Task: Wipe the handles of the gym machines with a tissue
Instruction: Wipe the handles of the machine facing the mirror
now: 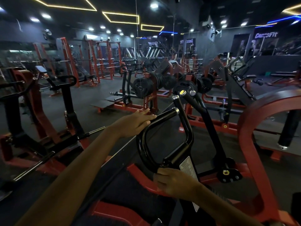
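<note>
Two bare hands are seen on one black looped handle [146, 144] of a red-framed machine [254, 128], which sits at about 6 o'clock of the view, close below the camera. The left hand [135, 123] is laid along the upper bar at about 10 o'clock of the loop, its grip spread, fingers straight and pressed flat on the tube. The right hand [175, 181] is curled at the loop's base, at about 5 o'clock; whether a tissue is pinched there cannot be told, since the fingers are blurred and no tissue is plainly shown.

The handle is judged stiff, heavy and fixed to the machine, so it will not give under pressure. Its glossy black coat looks smooth and probably slippery, while the chrome end caps [175, 110] are hard-edged. A tissue would be soft and easily torn; it is best wrapped around the tube and drawn along it.

No surface carries anything; dark rubber floor [91, 98] lies underneath. Beyond, at 12 o'clock, weight plates [140, 87] are racked, red racks [71, 62] stand at 10 o'clock, and ceiling light strips [120, 17] are seen in a dim room.
</note>
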Action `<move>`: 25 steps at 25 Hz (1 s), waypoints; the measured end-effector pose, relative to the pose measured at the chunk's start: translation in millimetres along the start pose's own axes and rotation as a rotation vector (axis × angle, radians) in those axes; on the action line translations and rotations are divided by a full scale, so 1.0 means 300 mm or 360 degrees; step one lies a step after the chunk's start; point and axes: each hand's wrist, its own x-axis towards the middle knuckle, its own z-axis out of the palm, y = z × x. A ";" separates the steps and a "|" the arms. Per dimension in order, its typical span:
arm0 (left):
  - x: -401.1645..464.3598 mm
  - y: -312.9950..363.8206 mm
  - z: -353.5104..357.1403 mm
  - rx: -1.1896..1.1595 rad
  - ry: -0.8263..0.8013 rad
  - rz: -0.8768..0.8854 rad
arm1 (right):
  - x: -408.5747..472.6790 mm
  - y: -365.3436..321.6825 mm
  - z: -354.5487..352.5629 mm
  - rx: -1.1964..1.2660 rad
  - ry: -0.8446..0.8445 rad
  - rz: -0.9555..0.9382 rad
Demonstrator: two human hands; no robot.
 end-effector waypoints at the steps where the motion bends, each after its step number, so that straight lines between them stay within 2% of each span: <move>1: -0.001 0.002 0.001 -0.0007 0.0003 -0.0015 | 0.023 -0.004 -0.004 0.0092 0.0072 0.0057; 4: -0.004 0.016 -0.004 0.0011 0.0012 -0.0026 | 0.136 0.004 -0.023 0.0486 0.0294 0.0435; 6: -0.004 0.019 -0.003 0.0021 0.0011 -0.0035 | 0.203 0.030 -0.045 0.0549 0.0457 0.0631; 9: -0.001 0.017 0.004 0.0026 0.0015 -0.0049 | 0.242 0.047 -0.052 0.0568 0.0676 0.0766; 13: 0.002 0.010 0.014 -0.0012 0.0012 -0.0066 | 0.224 0.021 -0.042 0.0712 0.0745 0.0947; 17: 0.002 0.014 0.012 0.0009 -0.0006 -0.0086 | 0.143 -0.003 -0.010 0.0668 0.0582 0.0878; 23: -0.006 0.042 0.004 0.0078 0.0015 -0.0119 | -0.004 -0.001 0.004 0.0529 0.0491 0.0662; 25: -0.002 0.030 0.011 0.0094 0.0005 -0.0137 | -0.050 0.010 0.010 0.0593 0.0493 0.0625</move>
